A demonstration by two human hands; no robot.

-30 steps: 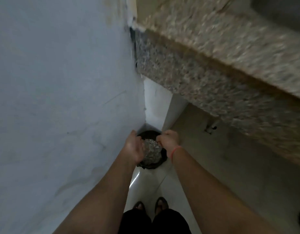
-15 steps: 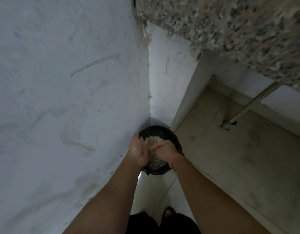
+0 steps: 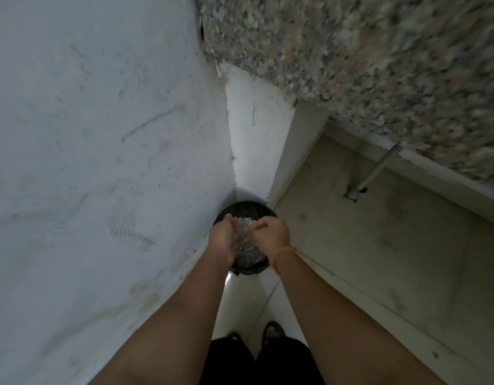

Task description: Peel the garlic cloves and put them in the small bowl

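Observation:
A black bin (image 3: pixel 247 210) with a dark liner stands on the floor in the corner below me. Over its mouth my left hand (image 3: pixel 223 240) and my right hand (image 3: pixel 273 235) are held close together, fingers curled inward. Between them they hold a loose clump of pale garlic peels (image 3: pixel 244 238). The clump hides most of the inside of the bin. A thin red string circles my right wrist. No garlic cloves and no small bowl are in view.
A scuffed white wall (image 3: pixel 101 162) rises close on the left. A speckled granite counter (image 3: pixel 379 65) overhangs at the upper right, with a flexible metal hose (image 3: pixel 379 169) running down to the floor beneath it. My feet (image 3: pixel 272 329) stand on pale tiles just behind the bin.
My view has tipped down from the counter toward the bin. Both hands have drawn closer together over the bin, still holding the pale clump between them.

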